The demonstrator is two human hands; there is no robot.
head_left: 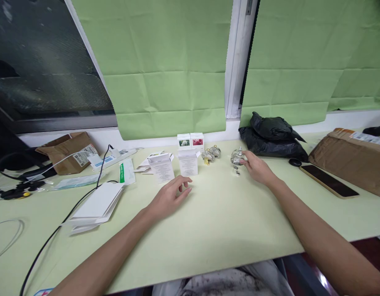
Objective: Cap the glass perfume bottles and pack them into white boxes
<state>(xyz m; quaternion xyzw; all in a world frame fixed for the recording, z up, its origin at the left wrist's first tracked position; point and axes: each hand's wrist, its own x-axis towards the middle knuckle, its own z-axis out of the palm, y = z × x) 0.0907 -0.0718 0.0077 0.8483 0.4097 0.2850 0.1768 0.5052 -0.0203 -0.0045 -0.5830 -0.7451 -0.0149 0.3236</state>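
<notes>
Small clear glass bottle (237, 157) standing at roughly one o'clock on the pale green table (227, 222) — squat and rounded, no marked long axis, a tiny loose piece (237, 173) lying just in front of it. Right hand (256, 168) against it from four o'clock, fingertips touching the glass, fingers loosely curled rather than clamped; whether truly gripping, cannot tell. Clearly the nearer hand. Left hand (170, 196) well apart at eight o'clock from the bottle — flat on the table, fingers spread and relaxed, holding nothing. Just beyond that hand, at twelve, two open white cartons (174, 165). Two more small bottles (211, 154) beside the touched one at nine o'clock, two picture boxes (191, 141) behind them. Black bag (272, 135) at one o'clock from the bottle, phone (328, 181) out at three.
</notes>
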